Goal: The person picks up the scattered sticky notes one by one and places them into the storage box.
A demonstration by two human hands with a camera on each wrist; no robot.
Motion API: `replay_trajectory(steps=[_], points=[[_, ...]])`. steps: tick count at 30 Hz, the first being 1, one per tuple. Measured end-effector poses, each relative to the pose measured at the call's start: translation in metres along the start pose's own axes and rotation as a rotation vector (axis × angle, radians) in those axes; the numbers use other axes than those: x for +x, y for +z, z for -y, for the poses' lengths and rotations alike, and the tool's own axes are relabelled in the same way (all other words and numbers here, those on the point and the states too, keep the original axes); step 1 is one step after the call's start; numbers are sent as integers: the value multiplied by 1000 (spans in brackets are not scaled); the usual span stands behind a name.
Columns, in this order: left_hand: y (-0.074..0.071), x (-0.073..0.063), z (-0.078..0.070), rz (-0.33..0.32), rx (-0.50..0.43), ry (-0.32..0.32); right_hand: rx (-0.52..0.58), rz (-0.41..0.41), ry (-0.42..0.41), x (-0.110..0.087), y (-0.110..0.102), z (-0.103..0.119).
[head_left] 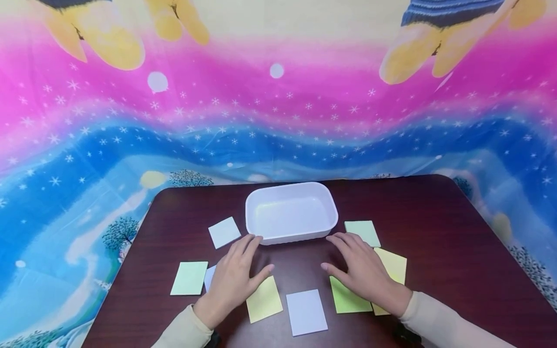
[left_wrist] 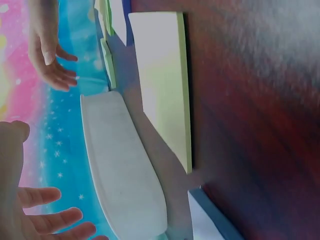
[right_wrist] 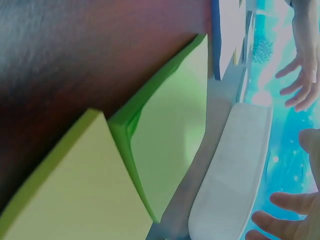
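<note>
I see a mint pad (head_left: 189, 278) furthest left, flat on the dark table (head_left: 461, 270), with a blue pad (head_left: 210, 277) just beside it, mostly covered by the left hand (head_left: 234, 269). Further back, a white pad (head_left: 224, 232) lies turned at an angle, near the left end of the white tub (head_left: 291, 217). The left hand has its fingers loosely extended and its thumb spread wide; I cannot tell whether a fingertip touches the tub's front corner. A pale yellow pad (head_left: 265, 303) lies partly under that thumb, then a lavender pad (head_left: 306, 312) sits between the hands, nearest the viewer. The right hand (head_left: 363, 266) mirrors the other, fingers extended, thumb well apart, over part of a bright green pad (head_left: 350, 297). A light green pad (head_left: 364, 233) rests behind its knuckles, and yellow paper (head_left: 393, 267) shows on both sides of the wrist; I cannot tell if it is one pad or two. For edges, wood runs from the mint pad to the left side, a lane of tabletop lies between the hands before the tub, the tub stands close to the far edge with patterned cloth (head_left: 278, 111) behind, and the broadest stretch of tabletop is at right.
</note>
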State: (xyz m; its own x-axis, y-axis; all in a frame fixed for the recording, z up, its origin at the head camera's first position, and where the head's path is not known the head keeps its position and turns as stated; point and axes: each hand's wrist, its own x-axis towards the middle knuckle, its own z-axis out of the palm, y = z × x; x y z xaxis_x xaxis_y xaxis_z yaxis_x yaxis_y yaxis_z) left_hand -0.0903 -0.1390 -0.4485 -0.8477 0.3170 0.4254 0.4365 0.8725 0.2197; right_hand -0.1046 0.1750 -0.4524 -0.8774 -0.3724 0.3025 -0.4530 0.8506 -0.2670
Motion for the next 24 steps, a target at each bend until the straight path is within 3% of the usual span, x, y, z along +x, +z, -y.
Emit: replay_trajectory(steps=[8, 24], points=[[0, 5, 11, -45, 30, -18, -4, -23, 16, 9, -2, -9], [4, 15, 36, -61, 18, -132, 24, -44, 102, 31, -2, -30]])
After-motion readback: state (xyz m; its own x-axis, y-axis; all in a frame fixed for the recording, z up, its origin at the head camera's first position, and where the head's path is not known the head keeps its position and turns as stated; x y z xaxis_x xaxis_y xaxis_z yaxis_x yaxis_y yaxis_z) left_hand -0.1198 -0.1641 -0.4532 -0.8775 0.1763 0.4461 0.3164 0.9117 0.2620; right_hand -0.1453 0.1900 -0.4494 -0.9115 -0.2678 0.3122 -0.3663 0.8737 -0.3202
